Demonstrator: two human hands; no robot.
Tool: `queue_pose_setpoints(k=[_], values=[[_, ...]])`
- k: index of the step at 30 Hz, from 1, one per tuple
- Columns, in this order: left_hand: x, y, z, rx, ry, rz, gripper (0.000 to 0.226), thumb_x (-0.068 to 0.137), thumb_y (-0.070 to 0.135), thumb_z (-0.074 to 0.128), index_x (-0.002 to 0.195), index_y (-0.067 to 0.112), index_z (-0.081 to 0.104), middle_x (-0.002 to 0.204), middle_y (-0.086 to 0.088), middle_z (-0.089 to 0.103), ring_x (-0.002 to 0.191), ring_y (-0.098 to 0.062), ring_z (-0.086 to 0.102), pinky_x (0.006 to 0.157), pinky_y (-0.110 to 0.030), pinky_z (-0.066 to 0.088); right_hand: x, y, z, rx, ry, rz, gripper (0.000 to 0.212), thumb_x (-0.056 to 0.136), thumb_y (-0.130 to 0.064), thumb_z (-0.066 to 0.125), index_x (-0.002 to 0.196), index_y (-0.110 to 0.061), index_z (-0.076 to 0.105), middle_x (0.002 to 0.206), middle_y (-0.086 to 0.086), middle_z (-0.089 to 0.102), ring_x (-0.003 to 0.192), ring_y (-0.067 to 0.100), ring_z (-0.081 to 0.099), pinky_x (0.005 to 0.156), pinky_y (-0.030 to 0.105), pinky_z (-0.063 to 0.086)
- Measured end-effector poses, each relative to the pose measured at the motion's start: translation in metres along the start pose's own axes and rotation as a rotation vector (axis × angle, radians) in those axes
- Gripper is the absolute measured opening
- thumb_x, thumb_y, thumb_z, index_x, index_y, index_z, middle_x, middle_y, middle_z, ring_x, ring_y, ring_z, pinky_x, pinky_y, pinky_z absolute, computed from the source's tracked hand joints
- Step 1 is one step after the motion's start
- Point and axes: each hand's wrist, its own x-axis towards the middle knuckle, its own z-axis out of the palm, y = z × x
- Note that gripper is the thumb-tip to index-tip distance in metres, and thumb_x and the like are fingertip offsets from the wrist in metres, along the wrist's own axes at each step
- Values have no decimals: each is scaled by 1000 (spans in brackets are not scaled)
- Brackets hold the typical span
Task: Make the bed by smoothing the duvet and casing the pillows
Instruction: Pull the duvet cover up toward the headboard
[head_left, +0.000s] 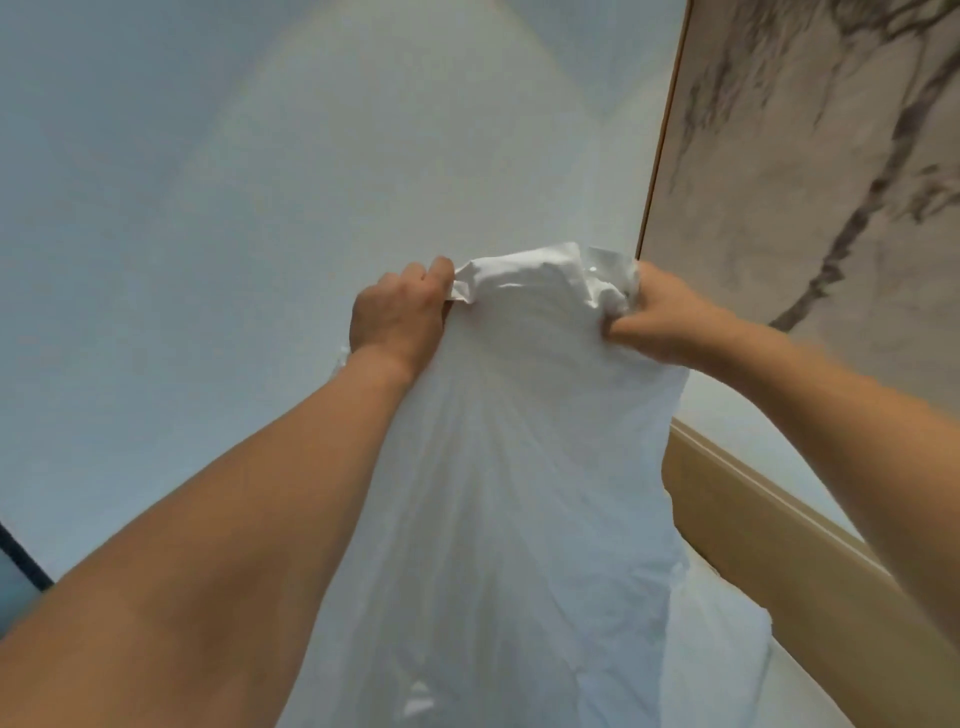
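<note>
A white pillowcase (519, 467) is held up high in front of a pale wall (208, 208), its top edge bunched and gripped at both corners. The left corner is clutched by the left hand (397, 314), the right corner by the right hand (657, 322), with fingers curled into the cloth. The fabric is stretched between the hands and hangs down in long folds. A framed ink painting (810, 171) is seen at the right, above a tan headboard (769, 551).

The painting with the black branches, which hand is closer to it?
Right. The right hand grips the white fabric beside the painting; the left hand holds its far corner.
</note>
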Motion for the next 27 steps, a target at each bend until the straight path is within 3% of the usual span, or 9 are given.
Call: queue_pose_setpoints(k=[2,5,10,17,22,25,27], values=[[-14,-1,32,2,33,50,12,92,23,56,92,11,57,76,-14,60,60,-38,59,50,-32,28,3,23,27,-174,114,40,48,65,-45,46,105,-20,52,90,4,61,81,26,59,72,40,54],[-23,-11,105,-18,47,93,13,95,26,51,94,14,54,82,-12,60,67,-37,58,52,-34,27,16,65,86,-309,269,110,23,83,-21,53,104,-13,49,94,5,53,80,27,49,65,35,41],[-20,-21,282,-108,-2,143,24,98,37,49,94,13,51,81,-11,61,69,-37,60,52,-34,29,91,166,195,-118,501,239,21,85,-14,55,101,-16,42,108,10,50,87,29,50,67,36,40],[-47,-48,511,-140,-200,139,31,100,44,40,96,15,48,85,-6,58,75,-34,58,53,-35,27,196,284,367,54,524,387,18,86,-17,56,99,-17,44,107,3,53,92,23,51,75,38,44],[-88,-31,658,-313,-328,60,17,97,26,50,100,10,54,100,-9,59,95,-33,52,64,-37,31,243,348,494,22,632,388,15,90,-11,54,101,-19,51,104,0,58,92,22,55,81,42,50],[-110,-4,745,-468,-496,-89,16,99,26,46,101,11,52,105,-10,56,99,-32,52,69,-35,36,246,419,576,-189,462,386,32,94,-23,54,125,-23,46,121,1,55,105,26,54,88,44,48],[-135,6,814,-534,-624,-148,14,100,32,41,95,20,48,106,-7,58,100,-31,56,73,-34,40,245,481,632,-253,313,353,53,95,-44,44,143,-30,26,142,-1,41,122,26,46,97,47,42]])
